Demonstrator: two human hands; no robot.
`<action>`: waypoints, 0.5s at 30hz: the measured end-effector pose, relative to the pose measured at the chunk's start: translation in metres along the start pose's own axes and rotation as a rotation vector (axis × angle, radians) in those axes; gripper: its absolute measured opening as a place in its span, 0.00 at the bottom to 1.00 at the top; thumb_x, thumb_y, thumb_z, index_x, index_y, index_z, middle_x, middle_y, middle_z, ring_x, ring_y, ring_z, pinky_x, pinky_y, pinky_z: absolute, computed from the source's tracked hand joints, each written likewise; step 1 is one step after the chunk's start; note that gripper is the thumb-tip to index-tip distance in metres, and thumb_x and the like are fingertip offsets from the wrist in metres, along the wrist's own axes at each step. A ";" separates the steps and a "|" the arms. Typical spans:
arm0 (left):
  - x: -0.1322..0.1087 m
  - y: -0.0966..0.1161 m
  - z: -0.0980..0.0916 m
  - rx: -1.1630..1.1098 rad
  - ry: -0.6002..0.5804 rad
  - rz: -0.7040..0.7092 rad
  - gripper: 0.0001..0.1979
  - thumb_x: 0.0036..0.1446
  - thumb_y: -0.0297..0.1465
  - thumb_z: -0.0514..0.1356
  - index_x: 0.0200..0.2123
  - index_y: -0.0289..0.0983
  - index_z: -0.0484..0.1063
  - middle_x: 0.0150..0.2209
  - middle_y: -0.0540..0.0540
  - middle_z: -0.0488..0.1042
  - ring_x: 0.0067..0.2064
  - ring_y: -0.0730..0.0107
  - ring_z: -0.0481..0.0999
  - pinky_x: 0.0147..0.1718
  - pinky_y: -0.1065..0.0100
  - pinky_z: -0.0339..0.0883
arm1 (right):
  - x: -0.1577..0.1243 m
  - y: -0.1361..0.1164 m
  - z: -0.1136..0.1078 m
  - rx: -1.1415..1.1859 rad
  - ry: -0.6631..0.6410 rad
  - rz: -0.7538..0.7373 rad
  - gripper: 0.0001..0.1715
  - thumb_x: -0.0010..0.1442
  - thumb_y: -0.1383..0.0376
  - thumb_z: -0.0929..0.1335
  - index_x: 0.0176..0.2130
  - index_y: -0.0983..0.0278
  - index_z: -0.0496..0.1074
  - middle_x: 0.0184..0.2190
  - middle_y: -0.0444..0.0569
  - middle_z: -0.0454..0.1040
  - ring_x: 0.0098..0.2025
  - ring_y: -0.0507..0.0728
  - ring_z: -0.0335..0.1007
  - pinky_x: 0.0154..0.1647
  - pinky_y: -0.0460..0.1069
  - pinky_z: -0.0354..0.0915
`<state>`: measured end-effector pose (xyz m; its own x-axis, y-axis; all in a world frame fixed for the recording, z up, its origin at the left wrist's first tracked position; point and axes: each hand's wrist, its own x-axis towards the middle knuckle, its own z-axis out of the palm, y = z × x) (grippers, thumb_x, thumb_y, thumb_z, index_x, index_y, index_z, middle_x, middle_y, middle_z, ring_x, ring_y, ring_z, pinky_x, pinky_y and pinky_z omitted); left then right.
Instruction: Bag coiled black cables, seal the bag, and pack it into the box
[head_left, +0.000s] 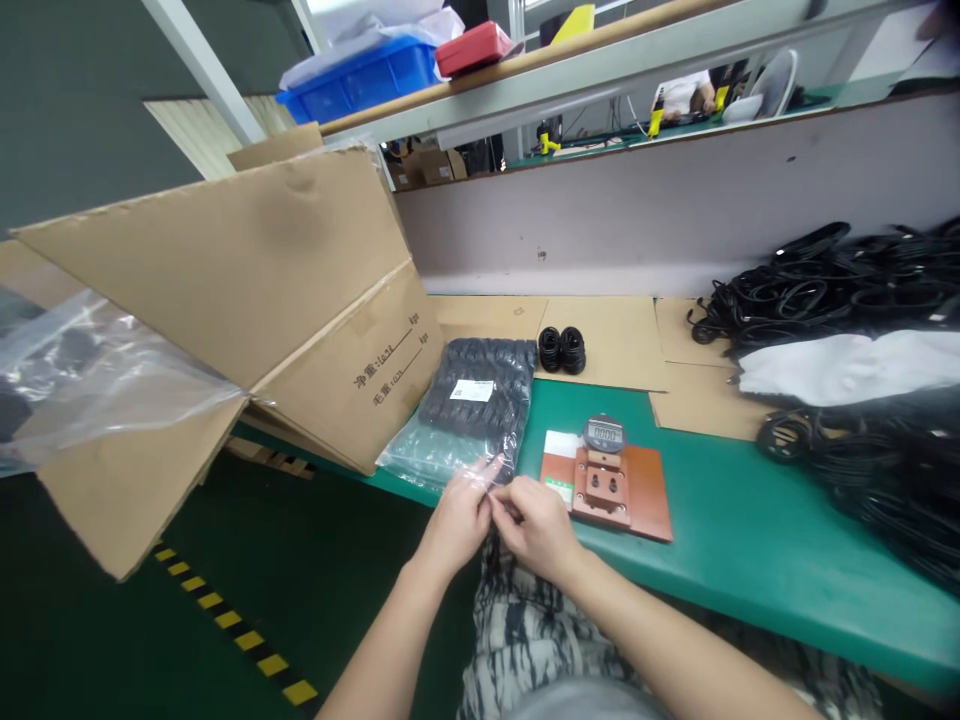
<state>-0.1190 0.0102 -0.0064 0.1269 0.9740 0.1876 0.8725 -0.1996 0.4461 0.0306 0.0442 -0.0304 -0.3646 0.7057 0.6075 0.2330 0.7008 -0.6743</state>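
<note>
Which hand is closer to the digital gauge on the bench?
Right. The right hand is just below and to the left of the digital gauge, while the left hand sits farther to the gauge's left.

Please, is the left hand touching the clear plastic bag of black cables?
Touching. The head view shows the left hand with its fingers gripping the thin film at the lower edge of the clear plastic bag.

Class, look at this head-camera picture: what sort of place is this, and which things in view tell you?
Probably a factory packing area: a green workbench holds heaps of black cords, a labelled bag of coiled cords lies by the hands, and a cardboard carton stands beside it.
</note>
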 end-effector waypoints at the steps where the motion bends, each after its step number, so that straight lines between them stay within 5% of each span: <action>1: -0.001 0.000 -0.002 -0.033 -0.007 -0.003 0.24 0.63 0.27 0.46 0.62 0.36 0.59 0.60 0.46 0.58 0.62 0.72 0.55 0.61 0.67 0.48 | 0.001 0.000 0.000 -0.022 -0.004 0.006 0.04 0.60 0.70 0.65 0.32 0.63 0.64 0.27 0.41 0.62 0.31 0.47 0.56 0.33 0.45 0.49; 7: -0.001 -0.005 -0.007 -0.032 0.041 -0.019 0.24 0.65 0.31 0.47 0.63 0.34 0.54 0.59 0.45 0.60 0.60 0.74 0.58 0.58 0.71 0.51 | 0.001 0.000 0.002 -0.145 -0.075 0.089 0.06 0.60 0.69 0.62 0.40 0.61 0.63 0.35 0.44 0.64 0.38 0.51 0.58 0.39 0.46 0.52; 15: -0.004 -0.009 -0.001 -0.026 0.063 0.030 0.21 0.65 0.30 0.47 0.60 0.34 0.61 0.57 0.45 0.62 0.60 0.73 0.59 0.59 0.68 0.52 | 0.003 -0.001 -0.002 -0.121 -0.114 0.088 0.06 0.58 0.74 0.63 0.34 0.63 0.61 0.30 0.42 0.62 0.34 0.49 0.58 0.35 0.45 0.53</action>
<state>-0.1283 0.0080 -0.0102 0.1227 0.9590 0.2553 0.8561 -0.2324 0.4616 0.0309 0.0459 -0.0266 -0.4363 0.7535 0.4919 0.3725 0.6488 -0.6635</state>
